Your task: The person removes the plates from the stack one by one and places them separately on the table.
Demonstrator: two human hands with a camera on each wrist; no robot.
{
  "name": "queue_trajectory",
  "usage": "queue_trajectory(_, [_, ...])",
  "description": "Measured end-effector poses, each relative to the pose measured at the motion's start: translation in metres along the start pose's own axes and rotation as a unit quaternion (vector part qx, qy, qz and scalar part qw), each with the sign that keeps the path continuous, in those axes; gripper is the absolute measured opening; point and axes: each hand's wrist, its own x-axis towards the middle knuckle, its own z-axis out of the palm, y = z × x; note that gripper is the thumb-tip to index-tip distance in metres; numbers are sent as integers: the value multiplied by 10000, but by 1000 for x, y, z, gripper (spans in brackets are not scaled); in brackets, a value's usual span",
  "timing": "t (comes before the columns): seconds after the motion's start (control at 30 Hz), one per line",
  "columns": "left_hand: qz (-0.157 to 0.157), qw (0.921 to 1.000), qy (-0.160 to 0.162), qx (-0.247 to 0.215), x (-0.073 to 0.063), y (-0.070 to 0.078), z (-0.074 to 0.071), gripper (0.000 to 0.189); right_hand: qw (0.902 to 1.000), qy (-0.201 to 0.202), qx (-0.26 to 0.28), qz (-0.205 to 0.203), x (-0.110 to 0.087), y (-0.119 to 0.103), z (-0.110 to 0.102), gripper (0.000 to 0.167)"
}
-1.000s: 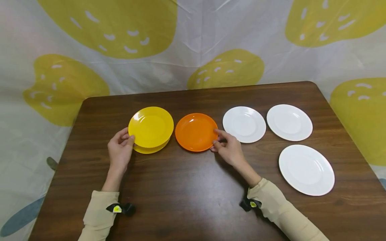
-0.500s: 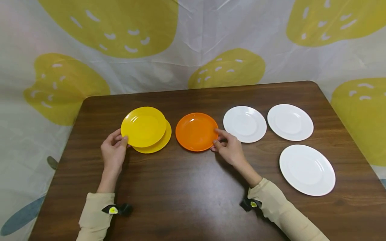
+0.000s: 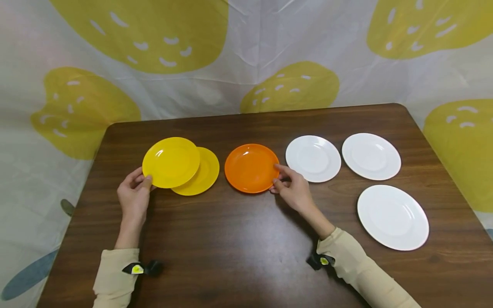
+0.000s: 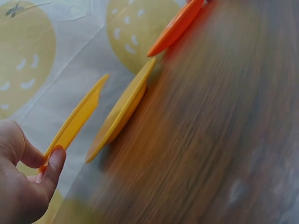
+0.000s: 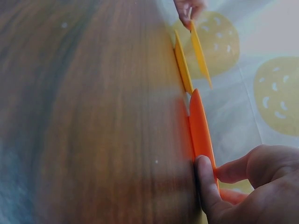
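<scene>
My left hand [image 3: 133,193] pinches the near-left rim of a yellow plate [image 3: 171,162], thumb on top and fingers beneath. In the left wrist view this plate [image 4: 77,122] is lifted clear above a second yellow plate [image 4: 122,109], which lies on the table. From the head view the raised plate hides the second one's [image 3: 209,170] left part. Just right of the yellow plates is an orange plate [image 3: 251,168]. My right hand [image 3: 295,191] grips its right rim between thumb and fingers, and the right wrist view shows the orange plate [image 5: 201,128] low over the tabletop.
Three white plates lie on the right of the brown wooden table [image 3: 246,244]: one [image 3: 313,158] beside the right hand, one [image 3: 371,156] at the back right, one [image 3: 393,217] nearer. A white cloth [image 3: 192,96] with yellow shapes hangs behind the table's far edge.
My left hand has carried the held yellow plate leftward, uncovering more of the yellow plate under it. The right hand and the orange plate have stayed in place.
</scene>
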Motion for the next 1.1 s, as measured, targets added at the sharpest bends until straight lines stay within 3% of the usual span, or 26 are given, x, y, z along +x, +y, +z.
queue_trajectory(0.3, [-75, 9994, 287, -159, 3, -1, -16, 39, 10000, -11, 62, 69, -1, -1, 0, 46])
queue_trajectory(1.1, [-444, 9938, 864, -540, 10, -7, -40, 43, 10000, -3, 28, 8, -1, 1, -2, 47])
